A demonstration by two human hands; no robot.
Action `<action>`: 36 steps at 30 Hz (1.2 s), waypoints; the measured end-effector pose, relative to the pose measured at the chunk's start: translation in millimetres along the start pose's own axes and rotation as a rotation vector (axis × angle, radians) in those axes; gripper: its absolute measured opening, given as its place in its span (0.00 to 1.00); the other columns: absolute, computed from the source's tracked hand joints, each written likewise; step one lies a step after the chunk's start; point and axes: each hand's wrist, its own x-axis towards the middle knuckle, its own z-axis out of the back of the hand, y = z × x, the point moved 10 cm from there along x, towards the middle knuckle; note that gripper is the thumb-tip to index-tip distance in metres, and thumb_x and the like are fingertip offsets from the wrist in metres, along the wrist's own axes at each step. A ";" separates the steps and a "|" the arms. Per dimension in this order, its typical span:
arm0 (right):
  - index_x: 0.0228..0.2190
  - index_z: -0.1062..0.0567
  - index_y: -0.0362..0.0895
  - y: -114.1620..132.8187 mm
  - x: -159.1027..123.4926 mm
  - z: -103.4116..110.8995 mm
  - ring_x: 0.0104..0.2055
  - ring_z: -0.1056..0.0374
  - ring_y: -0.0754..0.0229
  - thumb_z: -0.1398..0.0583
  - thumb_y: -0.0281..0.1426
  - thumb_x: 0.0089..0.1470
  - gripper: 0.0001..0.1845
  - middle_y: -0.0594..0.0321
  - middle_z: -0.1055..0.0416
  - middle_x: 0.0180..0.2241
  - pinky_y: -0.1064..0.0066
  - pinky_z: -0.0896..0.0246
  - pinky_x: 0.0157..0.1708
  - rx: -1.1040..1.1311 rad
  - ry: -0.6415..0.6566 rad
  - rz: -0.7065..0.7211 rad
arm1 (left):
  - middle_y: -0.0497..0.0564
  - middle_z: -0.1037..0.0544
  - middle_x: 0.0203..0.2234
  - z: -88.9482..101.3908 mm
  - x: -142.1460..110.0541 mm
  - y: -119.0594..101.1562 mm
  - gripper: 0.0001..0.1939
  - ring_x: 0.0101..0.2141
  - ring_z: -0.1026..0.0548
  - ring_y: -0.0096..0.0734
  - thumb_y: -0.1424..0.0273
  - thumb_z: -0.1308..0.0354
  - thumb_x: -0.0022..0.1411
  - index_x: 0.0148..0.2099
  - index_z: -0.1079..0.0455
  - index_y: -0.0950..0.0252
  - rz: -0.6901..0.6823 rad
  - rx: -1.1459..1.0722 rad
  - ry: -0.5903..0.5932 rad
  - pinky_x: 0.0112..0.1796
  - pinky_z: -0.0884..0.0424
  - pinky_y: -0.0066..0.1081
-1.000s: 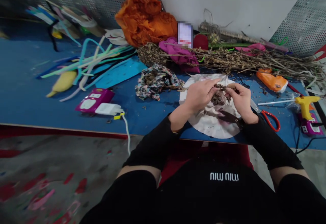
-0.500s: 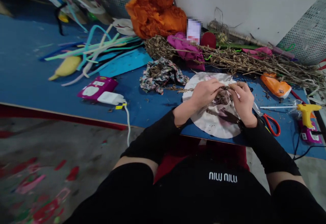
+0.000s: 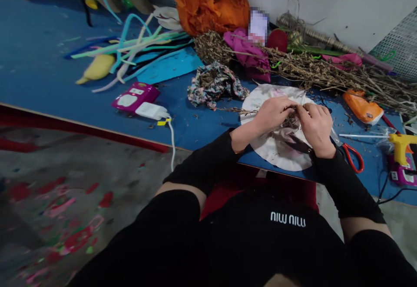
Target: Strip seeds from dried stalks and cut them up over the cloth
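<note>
Over a round white cloth (image 3: pixel 270 152) my left hand (image 3: pixel 273 114) and my right hand (image 3: pixel 315 126) meet, fingertips pinched together on a dried plant stem (image 3: pixel 249 111). The stem's thin end sticks out to the left past my left hand; its middle is hidden by the fingers. Below the fingertips a small heap of crumbled dry leaves (image 3: pixel 291 123) lies on the cloth. Dark-bladed scissors (image 3: pixel 298 143) rest on the cloth, partly under my right wrist. Red-handled scissors (image 3: pixel 354 158) lie just right of that wrist.
A bundle of dried stalks (image 3: pixel 312 71) spans the back right. Left of the cloth sit a crumpled patterned cloth (image 3: pixel 211 85) and a purple power socket (image 3: pixel 135 98). A yellow glue gun (image 3: pixel 401 145) lies right, near an orange packet (image 3: pixel 363 106). Crumpled orange paper (image 3: pixel 208 4) stands behind.
The view has shifted, so the table things appear further right and slightly higher. My right hand has turned, its fingers more closed against the left fingertips. Both hands stay over the cloth.
</note>
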 end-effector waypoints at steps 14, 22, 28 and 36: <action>0.37 0.20 0.46 -16.5 0.6 -8.0 0.36 0.38 0.55 0.47 0.33 0.69 0.16 0.58 0.29 0.32 0.63 0.50 0.37 0.172 0.027 -0.086 | 0.56 0.15 0.48 30.3 -5.5 -0.8 0.24 0.42 0.18 0.38 0.61 0.47 0.75 0.68 0.29 0.62 0.004 0.168 -0.099 0.41 0.27 0.33; 0.36 0.21 0.48 -42.4 -3.8 -5.7 0.35 0.37 0.55 0.46 0.32 0.67 0.14 0.59 0.28 0.34 0.64 0.48 0.37 0.164 0.003 -0.241 | 0.56 0.15 0.39 50.5 -4.5 -4.9 0.23 0.43 0.22 0.43 0.56 0.52 0.76 0.46 0.17 0.58 -0.159 0.420 -0.134 0.52 0.31 0.46; 0.36 0.21 0.48 -46.7 -3.9 -2.3 0.35 0.37 0.55 0.46 0.34 0.66 0.13 0.59 0.28 0.34 0.63 0.46 0.36 0.141 0.020 -0.275 | 0.57 0.16 0.34 41.0 -6.2 8.7 0.23 0.39 0.22 0.43 0.58 0.53 0.76 0.41 0.18 0.60 -0.053 0.381 -0.177 0.40 0.29 0.39; 0.35 0.22 0.47 -46.0 -0.8 13.9 0.37 0.35 0.54 0.45 0.34 0.66 0.12 0.58 0.28 0.33 0.63 0.47 0.36 0.098 -0.020 -0.292 | 0.59 0.15 0.37 39.9 -8.4 7.1 0.24 0.40 0.19 0.43 0.55 0.53 0.76 0.43 0.17 0.60 0.013 0.253 -0.289 0.42 0.29 0.39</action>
